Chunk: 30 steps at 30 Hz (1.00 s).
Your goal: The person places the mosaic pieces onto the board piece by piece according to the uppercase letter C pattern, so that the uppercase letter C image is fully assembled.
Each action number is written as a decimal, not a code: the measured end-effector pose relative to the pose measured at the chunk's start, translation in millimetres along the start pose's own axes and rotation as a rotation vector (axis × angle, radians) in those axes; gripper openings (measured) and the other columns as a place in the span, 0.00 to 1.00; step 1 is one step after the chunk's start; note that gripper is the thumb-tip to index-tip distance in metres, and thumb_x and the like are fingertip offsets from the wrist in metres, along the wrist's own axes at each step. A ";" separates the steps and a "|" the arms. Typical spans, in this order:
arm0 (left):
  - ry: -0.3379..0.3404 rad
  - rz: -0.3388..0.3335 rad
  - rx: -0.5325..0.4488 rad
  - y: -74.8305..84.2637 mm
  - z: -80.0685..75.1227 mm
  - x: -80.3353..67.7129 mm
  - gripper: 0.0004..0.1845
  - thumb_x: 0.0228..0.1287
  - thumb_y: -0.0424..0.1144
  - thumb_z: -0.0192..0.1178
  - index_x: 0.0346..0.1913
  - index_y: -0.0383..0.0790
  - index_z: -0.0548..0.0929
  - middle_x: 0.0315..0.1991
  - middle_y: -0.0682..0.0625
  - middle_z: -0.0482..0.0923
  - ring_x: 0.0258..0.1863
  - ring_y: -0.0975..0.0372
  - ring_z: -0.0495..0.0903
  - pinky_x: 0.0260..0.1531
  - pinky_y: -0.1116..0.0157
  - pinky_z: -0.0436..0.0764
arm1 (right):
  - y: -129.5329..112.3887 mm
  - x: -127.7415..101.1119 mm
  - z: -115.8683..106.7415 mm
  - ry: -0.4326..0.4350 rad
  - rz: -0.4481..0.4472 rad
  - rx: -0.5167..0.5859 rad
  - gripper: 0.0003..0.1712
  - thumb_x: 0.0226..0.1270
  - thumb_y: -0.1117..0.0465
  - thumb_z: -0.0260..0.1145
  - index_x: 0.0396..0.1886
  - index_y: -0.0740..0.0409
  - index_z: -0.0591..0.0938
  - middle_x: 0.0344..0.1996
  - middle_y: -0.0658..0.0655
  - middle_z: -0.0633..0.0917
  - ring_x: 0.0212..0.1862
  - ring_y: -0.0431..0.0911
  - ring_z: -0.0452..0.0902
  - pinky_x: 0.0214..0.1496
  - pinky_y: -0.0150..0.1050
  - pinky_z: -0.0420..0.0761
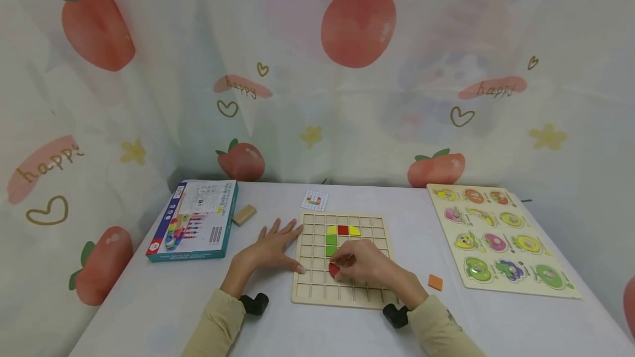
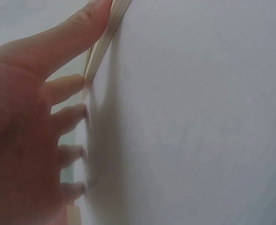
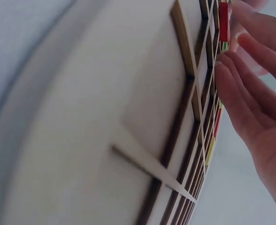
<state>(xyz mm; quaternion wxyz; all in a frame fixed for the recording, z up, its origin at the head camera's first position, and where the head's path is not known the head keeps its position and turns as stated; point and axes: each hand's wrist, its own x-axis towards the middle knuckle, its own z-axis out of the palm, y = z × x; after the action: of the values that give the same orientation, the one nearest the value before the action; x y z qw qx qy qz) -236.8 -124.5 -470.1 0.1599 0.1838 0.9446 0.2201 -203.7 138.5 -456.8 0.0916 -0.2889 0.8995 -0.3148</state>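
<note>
A wooden grid board (image 1: 317,292) lies on the table. In its cells are green squares (image 1: 331,239), a red square (image 1: 343,230) and yellow rounded pieces (image 1: 354,231). My right hand (image 1: 364,260) bends over the board, thumb and fingertips pinching a red piece with a rounded edge (image 1: 334,270) below the green squares. In the right wrist view this red piece (image 3: 224,21) shows right at the fingertips. My left hand (image 1: 273,249) spreads its fingers beside the board's left edge, the thumb resting on that edge. The left wrist view shows the left thumb (image 2: 77,35) against the board's side.
A patterned card (image 1: 315,200) lies behind the board, and a wooden block (image 1: 244,215) sits by a colourful box (image 1: 193,219) on the left. To the right are an orange square (image 1: 435,282) and a fruit puzzle board (image 1: 501,241). A printed curtain (image 1: 292,26) hangs behind.
</note>
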 end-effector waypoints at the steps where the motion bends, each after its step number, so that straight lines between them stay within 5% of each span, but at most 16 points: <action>1: 0.000 0.000 0.000 -0.7 0.2 0.1 0.56 0.44 0.63 0.72 0.76 0.53 0.56 0.79 0.50 0.46 0.79 0.44 0.35 0.74 0.39 0.37 | -0.5 0.8 0.8 0.001 0.009 -0.010 0.14 0.53 0.59 0.77 0.41 0.53 0.88 0.33 0.46 0.85 0.36 0.40 0.78 0.38 0.29 0.79; 11: -0.002 0.000 0.000 0.7 -1.6 -1.3 0.55 0.46 0.63 0.71 0.76 0.53 0.56 0.79 0.50 0.46 0.79 0.44 0.35 0.74 0.39 0.37 | -8.4 7.8 4.1 -0.031 0.055 -0.066 0.12 0.55 0.62 0.75 0.41 0.55 0.88 0.32 0.47 0.81 0.34 0.40 0.73 0.33 0.28 0.75; 30: -0.001 -0.005 0.013 0.8 0.2 0.1 0.56 0.45 0.63 0.72 0.76 0.54 0.56 0.79 0.51 0.46 0.79 0.45 0.35 0.74 0.40 0.37 | -5.5 7.9 3.7 0.066 0.063 -0.083 0.07 0.55 0.64 0.74 0.35 0.57 0.87 0.31 0.49 0.82 0.32 0.38 0.74 0.33 0.29 0.76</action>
<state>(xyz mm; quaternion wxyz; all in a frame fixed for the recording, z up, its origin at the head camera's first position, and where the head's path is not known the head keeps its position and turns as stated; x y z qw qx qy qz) -236.6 -123.8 -469.9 0.1599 0.1827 0.9463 0.2135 -206.2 128.5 -456.2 0.0595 -0.2536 0.9229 -0.2834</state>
